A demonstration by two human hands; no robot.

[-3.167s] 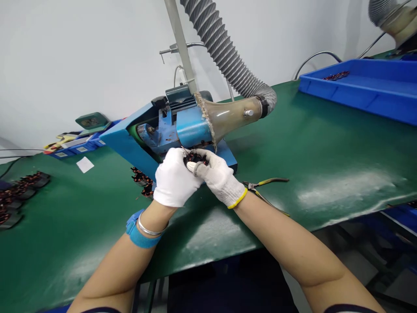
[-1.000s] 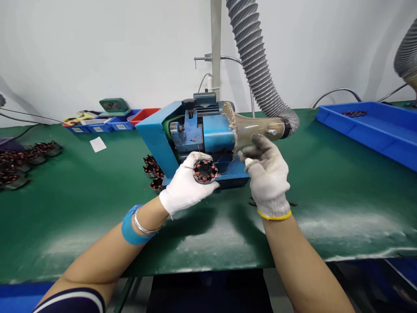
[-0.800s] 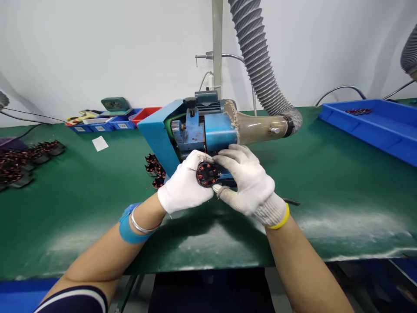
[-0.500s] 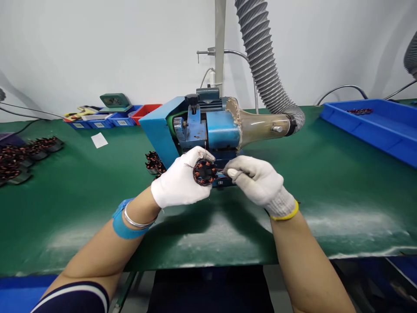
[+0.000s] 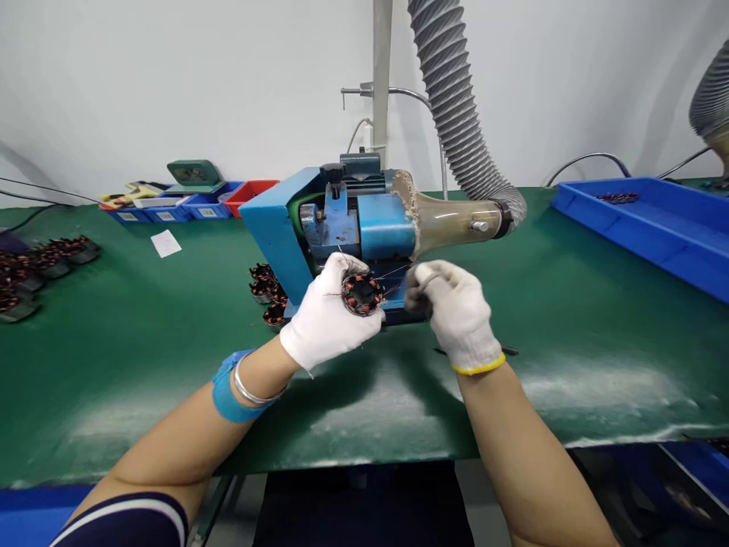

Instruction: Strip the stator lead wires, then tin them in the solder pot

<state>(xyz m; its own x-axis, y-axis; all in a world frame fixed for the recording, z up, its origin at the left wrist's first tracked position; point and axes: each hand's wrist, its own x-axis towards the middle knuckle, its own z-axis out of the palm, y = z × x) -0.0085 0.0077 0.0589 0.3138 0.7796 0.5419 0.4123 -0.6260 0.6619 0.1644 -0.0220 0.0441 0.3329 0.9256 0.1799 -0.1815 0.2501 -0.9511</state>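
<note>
My left hand (image 5: pixel 336 308), in a white glove, is closed around the rim of a small motor stator (image 5: pixel 363 294) with copper windings, its ring facing me. Thin wire ends stick out from it on both sides. Just to the right, my right hand (image 5: pixel 456 308), in a white glove with a yellow cuff edge, has its fingers curled in. Its fingertips are smeared by motion beside the stator's loose wires, and what they pinch is hidden. Behind both hands stands a blue bench machine (image 5: pixel 387 228) with a clear funnel (image 5: pixel 452 224) on its right.
More stators (image 5: pixel 267 289) stand by the machine's left side, others (image 5: pixel 48 262) at far left. A thin dark tool (image 5: pixel 509 351) lies behind my right wrist. Small bins (image 5: pixel 208 209) and a paper slip (image 5: pixel 166 243) are back left; a blue tray (image 5: pixel 638 220) is right. A grey hose (image 5: pixel 456 99) descends.
The stator has tilted more toward me in my left hand. My right hand has turned, and its fingers have moved slightly away from the stator, blurring at the tips.
</note>
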